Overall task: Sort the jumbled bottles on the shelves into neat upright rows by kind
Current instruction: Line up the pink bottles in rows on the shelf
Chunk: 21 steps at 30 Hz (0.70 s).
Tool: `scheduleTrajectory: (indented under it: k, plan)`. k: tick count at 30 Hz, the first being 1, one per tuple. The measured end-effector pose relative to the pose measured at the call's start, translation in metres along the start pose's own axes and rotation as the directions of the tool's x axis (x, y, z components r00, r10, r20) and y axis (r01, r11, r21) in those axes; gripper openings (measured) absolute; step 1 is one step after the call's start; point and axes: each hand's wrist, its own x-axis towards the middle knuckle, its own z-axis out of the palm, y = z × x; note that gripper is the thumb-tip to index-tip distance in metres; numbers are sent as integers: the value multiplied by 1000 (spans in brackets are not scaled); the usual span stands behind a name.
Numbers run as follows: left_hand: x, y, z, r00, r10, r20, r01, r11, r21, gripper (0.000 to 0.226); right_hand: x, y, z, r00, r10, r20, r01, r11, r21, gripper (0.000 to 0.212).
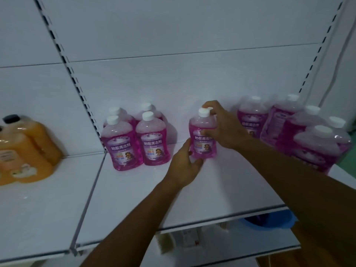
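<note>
A pink bottle [202, 139] with a white cap and a purple label stands upright mid-shelf. My left hand [184, 166] grips its lower left side. My right hand [225, 128] holds its right shoulder, with fingers pinching the cap. To its left, several pink bottles [123, 147] of the same kind stand upright in two neat rows. To its right, a jumbled cluster of pink bottles [306, 135] crowds the shelf end, some turned sideways, one nearest the front edge.
The white shelf [134, 199] has bare room in front of and between the groups. Orange jugs [25, 151] stand on the neighbouring shelf at left. Below the shelf edge a blue basin [269, 220] and small items show on a lower level.
</note>
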Motion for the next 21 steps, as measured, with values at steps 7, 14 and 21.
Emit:
scheduleTrajectory:
  k: [7,14,21]
  plan:
    - [6,-7,-14,997,2,-74,-1,1000,18,55,37,-2,27,994,-82,71,77,995,69,64]
    - [16,-14,-18,994,-36,-108,41,998,40,65,60,7,56,990,-139,28,138,990,42,68]
    - [22,-22,-21,988,-107,-108,112,993,42,68,73,4,69,987,-152,55,149,987,54,69]
